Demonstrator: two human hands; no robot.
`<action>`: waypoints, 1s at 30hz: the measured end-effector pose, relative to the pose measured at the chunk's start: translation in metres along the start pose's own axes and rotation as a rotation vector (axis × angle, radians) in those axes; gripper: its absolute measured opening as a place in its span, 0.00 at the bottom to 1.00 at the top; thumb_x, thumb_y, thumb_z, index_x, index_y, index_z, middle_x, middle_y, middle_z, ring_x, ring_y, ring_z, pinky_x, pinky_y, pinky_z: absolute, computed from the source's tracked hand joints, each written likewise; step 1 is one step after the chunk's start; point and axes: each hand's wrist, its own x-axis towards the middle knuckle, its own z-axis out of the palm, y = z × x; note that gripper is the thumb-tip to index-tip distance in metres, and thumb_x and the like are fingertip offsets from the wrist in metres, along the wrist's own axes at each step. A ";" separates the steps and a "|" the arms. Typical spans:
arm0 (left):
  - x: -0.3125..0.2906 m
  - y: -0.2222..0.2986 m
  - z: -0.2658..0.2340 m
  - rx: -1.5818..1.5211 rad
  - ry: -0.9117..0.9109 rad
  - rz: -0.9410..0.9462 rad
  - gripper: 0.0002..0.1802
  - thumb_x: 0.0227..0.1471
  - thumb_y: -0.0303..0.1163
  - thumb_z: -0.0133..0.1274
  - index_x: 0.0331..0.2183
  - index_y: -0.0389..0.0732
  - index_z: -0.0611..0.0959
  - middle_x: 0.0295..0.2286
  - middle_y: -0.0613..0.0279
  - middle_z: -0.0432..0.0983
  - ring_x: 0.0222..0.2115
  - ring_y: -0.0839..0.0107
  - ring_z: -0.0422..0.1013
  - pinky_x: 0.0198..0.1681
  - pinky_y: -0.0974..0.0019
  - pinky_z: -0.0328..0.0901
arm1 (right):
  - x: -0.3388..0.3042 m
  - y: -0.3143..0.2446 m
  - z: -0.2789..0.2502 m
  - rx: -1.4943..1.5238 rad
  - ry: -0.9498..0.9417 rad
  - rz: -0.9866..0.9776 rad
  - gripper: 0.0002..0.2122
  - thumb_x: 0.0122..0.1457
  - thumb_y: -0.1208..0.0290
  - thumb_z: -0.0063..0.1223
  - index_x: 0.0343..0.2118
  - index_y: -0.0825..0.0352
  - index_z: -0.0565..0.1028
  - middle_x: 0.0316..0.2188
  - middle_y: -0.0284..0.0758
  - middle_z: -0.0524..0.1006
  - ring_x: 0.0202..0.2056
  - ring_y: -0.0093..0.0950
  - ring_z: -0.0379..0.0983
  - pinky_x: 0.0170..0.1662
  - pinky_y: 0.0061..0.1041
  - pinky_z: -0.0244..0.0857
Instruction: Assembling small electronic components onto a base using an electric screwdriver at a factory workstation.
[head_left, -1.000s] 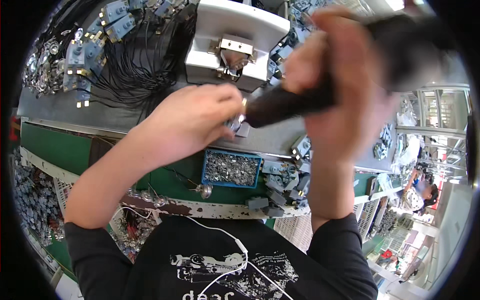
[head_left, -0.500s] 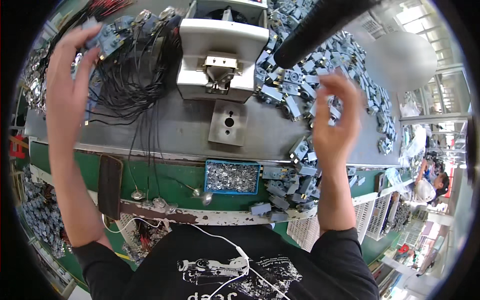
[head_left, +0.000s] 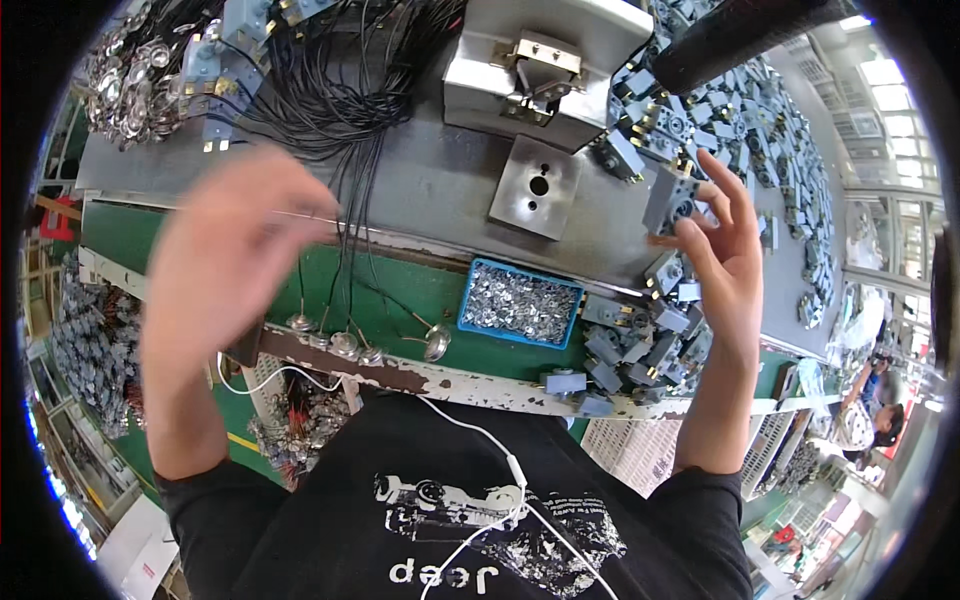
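Note:
My right hand [head_left: 722, 248] holds a small grey-blue plastic block [head_left: 668, 203] at its fingertips, above the pile of similar blocks [head_left: 740, 130] on the right of the grey bench. My left hand [head_left: 232, 232] is blurred and raised over the bench's left part, near a thin black wire [head_left: 300, 215]; whether it grips the wire is unclear. A square metal plate with a hole [head_left: 536, 187] lies between the hands. Behind it stands a grey press fixture [head_left: 540, 65].
A blue tray of small silver parts [head_left: 520, 302] sits on the green front ledge. Black wires with round metal ends [head_left: 340, 110] spread at back left, with wired blocks [head_left: 225, 60] beside them. A black handle [head_left: 740, 35] hangs at top right. More blocks [head_left: 620, 345] line the ledge.
My left hand has come back from the far-left wire pile toward the bench's middle. My right hand has picked a block from the pile. A second ago both hands were on the black handle.

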 end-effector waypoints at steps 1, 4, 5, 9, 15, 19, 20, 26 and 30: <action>-0.014 -0.004 0.010 0.011 -0.183 0.023 0.10 0.49 0.29 0.62 0.36 0.43 0.81 0.30 0.58 0.76 0.37 0.54 0.74 0.40 0.55 0.69 | 0.000 -0.004 0.017 0.258 -0.043 0.086 0.28 0.67 0.77 0.50 0.69 0.65 0.59 0.54 0.44 0.73 0.46 0.33 0.80 0.49 0.33 0.79; -0.027 -0.006 0.043 0.028 -0.294 0.084 0.07 0.48 0.30 0.62 0.33 0.45 0.82 0.31 0.59 0.76 0.37 0.56 0.75 0.41 0.55 0.69 | 0.003 -0.010 0.050 0.486 -0.156 0.241 0.29 0.65 0.74 0.56 0.69 0.65 0.60 0.59 0.45 0.68 0.53 0.34 0.75 0.51 0.37 0.78; -0.025 -0.005 0.052 0.079 -0.375 0.144 0.06 0.47 0.30 0.62 0.31 0.46 0.83 0.30 0.60 0.75 0.37 0.58 0.74 0.40 0.56 0.68 | 0.004 -0.007 0.056 0.411 -0.178 0.168 0.31 0.63 0.76 0.59 0.68 0.65 0.61 0.59 0.44 0.68 0.54 0.34 0.74 0.53 0.36 0.78; -0.014 -0.004 0.056 0.083 -0.420 0.267 0.02 0.45 0.30 0.61 0.26 0.46 0.83 0.28 0.64 0.72 0.35 0.61 0.73 0.39 0.58 0.66 | 0.008 -0.015 0.074 0.232 -0.150 0.103 0.33 0.56 0.89 0.61 0.65 0.70 0.63 0.59 0.39 0.68 0.54 0.28 0.73 0.55 0.28 0.75; 0.014 0.017 0.051 -0.092 -0.273 0.449 0.10 0.48 0.32 0.59 0.37 0.50 0.83 0.28 0.69 0.71 0.34 0.68 0.73 0.40 0.63 0.66 | 0.013 -0.020 0.073 -0.289 -0.171 -0.089 0.31 0.53 0.82 0.67 0.62 0.65 0.70 0.56 0.36 0.76 0.46 0.24 0.76 0.46 0.24 0.74; 0.030 0.027 0.064 -0.004 -0.267 0.600 0.10 0.49 0.33 0.57 0.37 0.51 0.84 0.26 0.71 0.71 0.32 0.71 0.71 0.37 0.64 0.63 | 0.022 -0.004 0.086 -0.678 -0.123 -0.245 0.29 0.52 0.70 0.70 0.60 0.60 0.74 0.48 0.39 0.78 0.42 0.35 0.76 0.46 0.32 0.72; 0.029 0.027 0.066 -0.001 -0.269 0.601 0.10 0.49 0.33 0.57 0.37 0.51 0.84 0.26 0.71 0.71 0.32 0.71 0.71 0.37 0.64 0.63 | 0.025 0.002 0.087 -0.832 -0.061 -0.392 0.29 0.52 0.68 0.70 0.60 0.60 0.74 0.47 0.38 0.78 0.42 0.36 0.76 0.48 0.34 0.71; 0.027 0.032 0.070 0.020 -0.288 0.611 0.08 0.46 0.32 0.58 0.33 0.50 0.87 0.25 0.71 0.72 0.35 0.71 0.70 0.39 0.66 0.63 | 0.019 -0.009 0.067 -0.921 -0.262 -0.343 0.26 0.52 0.69 0.68 0.57 0.61 0.76 0.42 0.37 0.78 0.42 0.38 0.75 0.48 0.37 0.71; 0.032 0.035 0.069 0.029 -0.333 0.612 0.13 0.47 0.33 0.57 0.37 0.49 0.88 0.28 0.70 0.72 0.37 0.70 0.71 0.43 0.65 0.64 | 0.035 -0.001 0.072 -0.821 -0.187 -0.510 0.25 0.52 0.73 0.67 0.56 0.61 0.77 0.38 0.37 0.78 0.39 0.39 0.76 0.43 0.35 0.71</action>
